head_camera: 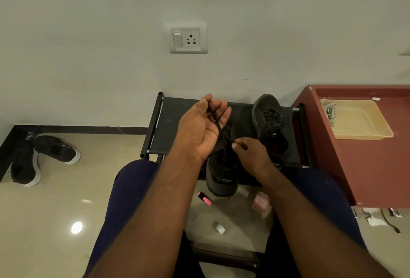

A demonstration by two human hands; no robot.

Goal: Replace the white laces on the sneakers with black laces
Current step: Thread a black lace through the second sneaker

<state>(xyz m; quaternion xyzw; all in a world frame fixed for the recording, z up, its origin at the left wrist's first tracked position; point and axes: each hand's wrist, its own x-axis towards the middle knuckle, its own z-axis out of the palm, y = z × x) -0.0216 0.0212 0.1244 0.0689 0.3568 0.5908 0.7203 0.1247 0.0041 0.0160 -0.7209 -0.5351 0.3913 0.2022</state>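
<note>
The near sneaker (221,173) is mid-lacing (its partner (269,120) looks done). The left hand (202,124) and right hand (251,154) each pinch the black lace (218,122); next, likely an eyelet.

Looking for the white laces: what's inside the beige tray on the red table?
A tangle of whitish laces lies in the far-left corner of the tray; its remaining floor is bare. Anything beneath the tangle is hidden.

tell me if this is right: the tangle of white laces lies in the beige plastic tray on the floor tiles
One detail is off: where the tray sits. The tangle of white laces does lie in the beige plastic tray, but that tray rests on the dark red table. The head view shows this at the right.
</note>
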